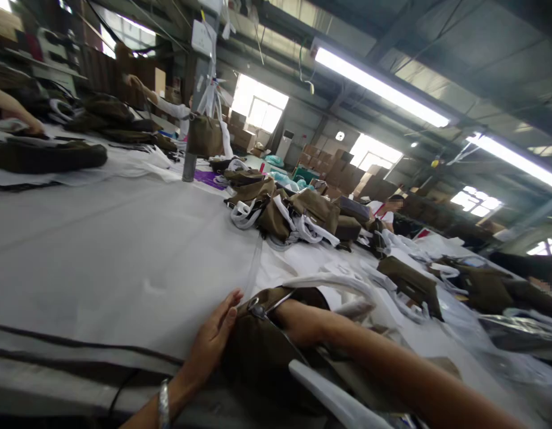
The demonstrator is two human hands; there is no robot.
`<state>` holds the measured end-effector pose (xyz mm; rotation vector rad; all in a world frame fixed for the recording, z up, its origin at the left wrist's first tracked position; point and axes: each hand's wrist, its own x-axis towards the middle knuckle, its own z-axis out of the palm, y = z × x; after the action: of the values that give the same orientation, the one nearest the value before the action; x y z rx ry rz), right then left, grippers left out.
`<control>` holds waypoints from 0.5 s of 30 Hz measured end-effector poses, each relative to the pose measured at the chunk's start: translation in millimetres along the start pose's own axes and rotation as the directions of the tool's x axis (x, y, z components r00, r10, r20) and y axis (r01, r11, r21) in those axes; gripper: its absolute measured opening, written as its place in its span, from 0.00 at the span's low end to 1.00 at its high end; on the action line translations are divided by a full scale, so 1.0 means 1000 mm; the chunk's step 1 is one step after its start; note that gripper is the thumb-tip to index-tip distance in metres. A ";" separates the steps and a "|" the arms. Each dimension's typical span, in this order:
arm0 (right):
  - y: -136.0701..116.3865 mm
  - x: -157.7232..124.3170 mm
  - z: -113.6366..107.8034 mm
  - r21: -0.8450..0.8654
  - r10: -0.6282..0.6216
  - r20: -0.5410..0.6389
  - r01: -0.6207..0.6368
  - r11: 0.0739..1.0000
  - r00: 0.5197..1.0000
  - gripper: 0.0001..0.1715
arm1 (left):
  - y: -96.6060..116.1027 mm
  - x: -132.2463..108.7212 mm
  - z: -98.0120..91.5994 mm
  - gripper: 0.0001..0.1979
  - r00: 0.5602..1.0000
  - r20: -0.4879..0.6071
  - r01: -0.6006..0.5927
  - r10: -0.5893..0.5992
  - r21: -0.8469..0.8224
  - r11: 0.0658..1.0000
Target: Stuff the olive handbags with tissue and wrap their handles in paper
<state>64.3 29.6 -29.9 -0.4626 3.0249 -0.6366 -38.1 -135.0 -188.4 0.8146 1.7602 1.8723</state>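
An olive-brown handbag (271, 357) with an unzipped top lies at the near table edge in front of me. Its handles (333, 393) are wrapped in white material. My left hand (213, 336) rests against the bag's left end, fingers stretched out and holding nothing. Through the zipped opening (276, 304) goes my right hand (298, 322), with its fingers hidden inside the bag, so their grip does not show. A silver bracelet (164, 405) is on my left wrist.
A pale table (124, 250) spreads ahead, with a pile of similar bags (298, 211) beyond and more bags (409, 283) to the right. A metal post (190, 161) rises from the table. A co-worker's hand (30, 122) is at far left, over another bag.
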 end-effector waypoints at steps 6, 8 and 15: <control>-0.039 -0.057 -0.067 -0.018 0.102 0.123 -0.100 0.995 0.987 0.25 | 0.085 -0.039 -0.015 0.16 0.612 0.073 -0.775 0.788 0.256 0.578; -0.058 -0.087 -0.084 -0.126 0.142 -0.096 -0.154 0.980 0.985 0.22 | 0.118 -0.041 -0.006 0.19 0.462 0.207 -0.885 0.862 0.166 0.434; -0.069 -0.222 -0.064 -0.195 0.200 -0.885 -0.724 0.662 0.421 0.15 | 0.194 0.001 0.074 0.17 0.299 0.818 -0.744 0.492 -0.124 0.657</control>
<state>291.5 58.3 45.9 1.1207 3.8288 0.2404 26.3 -98.3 5.5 2.3362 1.1106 1.1531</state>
